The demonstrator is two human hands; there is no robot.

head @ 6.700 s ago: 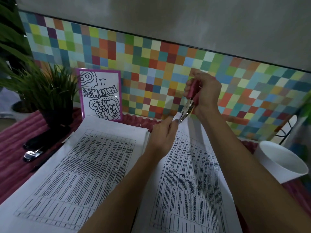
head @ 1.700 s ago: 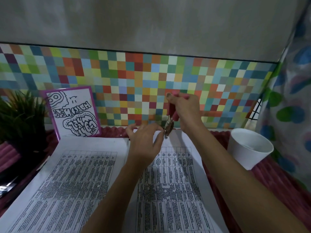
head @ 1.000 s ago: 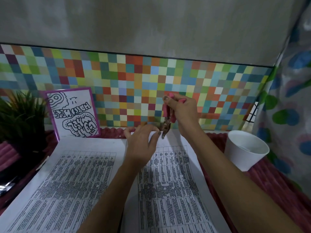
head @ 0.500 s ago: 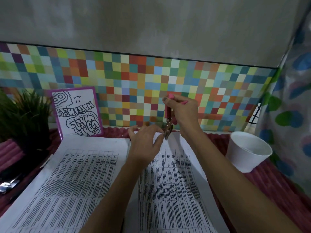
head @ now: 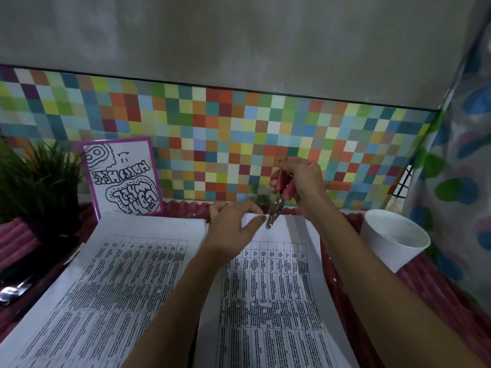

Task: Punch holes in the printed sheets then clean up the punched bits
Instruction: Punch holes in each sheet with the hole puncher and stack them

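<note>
- I see my right hand (head: 303, 183) clenched around the pink handles of a small metal single-hole punch (head: 279, 199), nose pointing down.
- The punch's silver nose meets the far edge of the white printed sheet with dense black table text (head: 268, 301), directly below the grip.
- My left hand (head: 233, 227) lies just left of the punch nose, fingers bent over that same far edge; whether it pinches the paper or only presses it flat, I cannot tell.
- Small white punched paper bits (head: 261, 305) lie scattered on the sheet, nearer to me than the grip.
- A second white printed sheet of the same table text (head: 114, 285) lies left of the grip, beside the first.
- A white paper cup (head: 393, 240) stands tilted to the right of the grip, apart from the sheets.
- Both sheets rest on a ribbed dark-pink cloth (head: 438, 293).
- Far left of the grip stands a purple-framed black-and-white doodle card (head: 122, 177) and a green grassy potted plant (head: 39, 181).
</note>
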